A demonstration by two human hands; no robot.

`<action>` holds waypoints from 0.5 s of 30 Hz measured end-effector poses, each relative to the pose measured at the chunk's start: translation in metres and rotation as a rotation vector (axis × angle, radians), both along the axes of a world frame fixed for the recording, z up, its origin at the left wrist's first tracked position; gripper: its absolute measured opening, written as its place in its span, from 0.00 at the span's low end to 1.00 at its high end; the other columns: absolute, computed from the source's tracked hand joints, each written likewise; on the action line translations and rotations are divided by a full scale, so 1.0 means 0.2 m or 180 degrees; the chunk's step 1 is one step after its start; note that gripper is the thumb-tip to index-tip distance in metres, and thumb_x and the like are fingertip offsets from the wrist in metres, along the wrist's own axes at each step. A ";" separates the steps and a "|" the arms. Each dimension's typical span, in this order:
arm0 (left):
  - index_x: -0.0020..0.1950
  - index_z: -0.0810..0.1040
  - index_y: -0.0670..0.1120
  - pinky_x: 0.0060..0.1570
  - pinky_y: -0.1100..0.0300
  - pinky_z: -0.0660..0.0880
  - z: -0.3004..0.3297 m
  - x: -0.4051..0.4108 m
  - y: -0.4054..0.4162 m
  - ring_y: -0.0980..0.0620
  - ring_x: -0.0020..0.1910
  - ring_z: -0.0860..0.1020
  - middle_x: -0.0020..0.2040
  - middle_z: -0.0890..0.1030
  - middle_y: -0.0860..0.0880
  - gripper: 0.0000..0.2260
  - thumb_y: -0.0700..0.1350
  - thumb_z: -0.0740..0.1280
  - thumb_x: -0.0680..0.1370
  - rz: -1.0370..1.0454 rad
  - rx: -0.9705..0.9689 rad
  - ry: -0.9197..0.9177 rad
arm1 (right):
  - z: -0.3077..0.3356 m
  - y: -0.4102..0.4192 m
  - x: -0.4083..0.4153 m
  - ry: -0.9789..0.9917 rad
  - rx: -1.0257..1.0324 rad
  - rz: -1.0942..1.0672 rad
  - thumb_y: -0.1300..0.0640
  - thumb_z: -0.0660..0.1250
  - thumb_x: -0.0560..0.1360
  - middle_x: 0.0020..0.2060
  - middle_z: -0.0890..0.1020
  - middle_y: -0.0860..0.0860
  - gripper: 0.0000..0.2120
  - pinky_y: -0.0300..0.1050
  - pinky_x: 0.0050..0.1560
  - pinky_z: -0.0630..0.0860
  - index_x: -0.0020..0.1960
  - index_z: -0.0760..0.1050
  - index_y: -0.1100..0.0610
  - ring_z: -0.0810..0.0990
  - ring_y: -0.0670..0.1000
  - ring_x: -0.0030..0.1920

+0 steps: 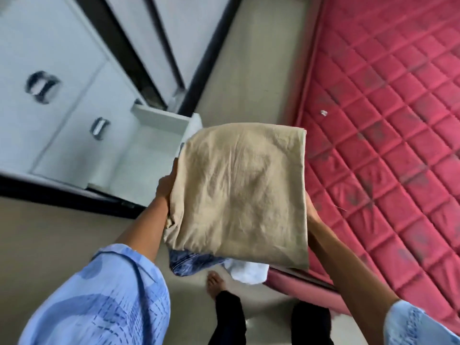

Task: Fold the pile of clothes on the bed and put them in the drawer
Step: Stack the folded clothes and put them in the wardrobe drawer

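Both hands, left hand (166, 185) and right hand (311, 212), grip a folded beige garment (239, 190) with blue and white clothes (214, 263) beneath. An open drawer (159, 135) lies ahead; the pink mattress (388, 120) sits just right.

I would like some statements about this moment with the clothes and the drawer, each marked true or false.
1. Both hands carry the folded beige cloth. True.
2. The drawer is closed. False: it stands pulled open.
3. The mattress is blue. False: it is pink and quilted.
4. More folded clothes, a blue patterned piece and a white piece, show under the beige cloth. True.
5. The left hand holds the stack's left edge. True.
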State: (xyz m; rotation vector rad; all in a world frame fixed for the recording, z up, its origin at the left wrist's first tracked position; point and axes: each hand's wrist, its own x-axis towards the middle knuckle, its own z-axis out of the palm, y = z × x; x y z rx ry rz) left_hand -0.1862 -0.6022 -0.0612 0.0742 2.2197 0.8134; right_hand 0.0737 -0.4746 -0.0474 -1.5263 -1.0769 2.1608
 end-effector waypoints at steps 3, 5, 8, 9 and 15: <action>0.71 0.67 0.39 0.61 0.52 0.68 -0.03 -0.25 -0.28 0.38 0.64 0.73 0.66 0.73 0.36 0.22 0.53 0.54 0.83 0.0711 0.0207 -0.0256 | 0.11 -0.11 -0.34 0.0299 -0.0102 0.0239 0.52 0.50 0.85 0.26 0.79 0.45 0.22 0.34 0.28 0.74 0.40 0.78 0.51 0.77 0.38 0.25; 0.71 0.68 0.40 0.60 0.51 0.70 -0.04 -0.40 -0.45 0.39 0.64 0.73 0.66 0.74 0.38 0.25 0.57 0.54 0.82 0.1141 0.0538 -0.0532 | 0.14 -0.17 -0.56 0.0308 -0.0235 0.0500 0.41 0.48 0.82 0.31 0.83 0.47 0.26 0.39 0.35 0.76 0.43 0.81 0.50 0.82 0.41 0.31; 0.72 0.69 0.45 0.64 0.46 0.71 -0.09 -0.55 -0.62 0.39 0.64 0.74 0.67 0.74 0.43 0.43 0.76 0.56 0.70 0.1501 0.0964 -0.0983 | 0.17 -0.18 -0.79 0.0197 -0.0345 0.1204 0.31 0.44 0.77 0.41 0.86 0.49 0.31 0.44 0.42 0.78 0.53 0.78 0.50 0.85 0.47 0.41; 0.71 0.70 0.47 0.65 0.44 0.70 -0.17 -0.63 -0.68 0.39 0.62 0.75 0.66 0.75 0.43 0.52 0.82 0.58 0.59 0.1715 0.1083 -0.1134 | 0.17 -0.18 -0.87 0.0141 -0.0369 0.1438 0.29 0.44 0.76 0.45 0.86 0.51 0.33 0.45 0.44 0.78 0.56 0.77 0.51 0.85 0.49 0.44; 0.69 0.72 0.48 0.67 0.44 0.68 -0.06 -0.73 -0.75 0.44 0.64 0.75 0.64 0.77 0.43 0.44 0.78 0.56 0.65 0.1587 0.1697 -0.1387 | 0.18 -0.13 -1.23 -0.0409 0.0114 0.2484 0.30 0.53 0.75 0.48 0.85 0.45 0.25 0.35 0.39 0.78 0.56 0.76 0.47 0.84 0.42 0.45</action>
